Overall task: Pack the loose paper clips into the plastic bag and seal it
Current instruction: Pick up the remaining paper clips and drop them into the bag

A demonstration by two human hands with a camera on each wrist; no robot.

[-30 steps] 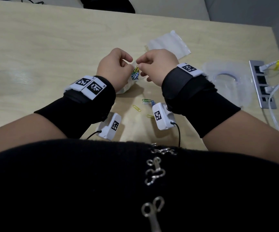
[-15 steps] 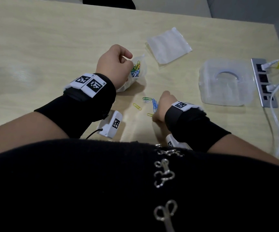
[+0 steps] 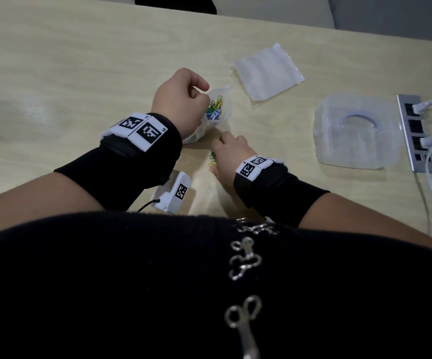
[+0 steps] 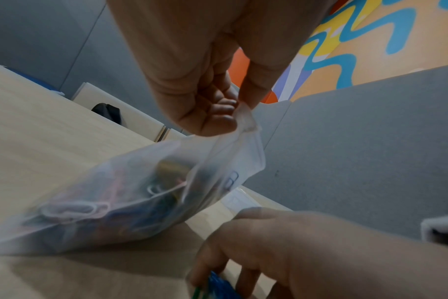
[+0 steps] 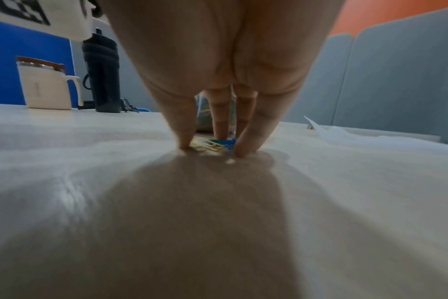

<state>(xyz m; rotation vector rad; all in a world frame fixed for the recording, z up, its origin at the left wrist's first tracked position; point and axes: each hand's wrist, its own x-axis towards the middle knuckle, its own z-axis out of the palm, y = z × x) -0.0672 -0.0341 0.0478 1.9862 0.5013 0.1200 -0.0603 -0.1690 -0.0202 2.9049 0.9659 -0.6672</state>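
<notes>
Pale wooden table [image 3: 80,60], grey partition panels [image 4: 371,141], orange patterned wall [image 4: 371,40].

We hold our left hand [image 3: 181,99] raised and curled, thumb and forefinger pinched together at the far side. Our right hand [image 3: 231,154] sits lower and nearer, its fingers [image 5: 253,131] pointing down, tips gathered close. Black sleeves cover both forearms, tagged bands at the wrists.

- we see a pale wooden bench [image 3: 67,63].
- on it lie a flat clear bag [image 3: 268,71], a clear plastic lid [image 3: 357,130], a grey socket strip [image 3: 416,133], and loose paper clips [image 5: 212,144].
</notes>
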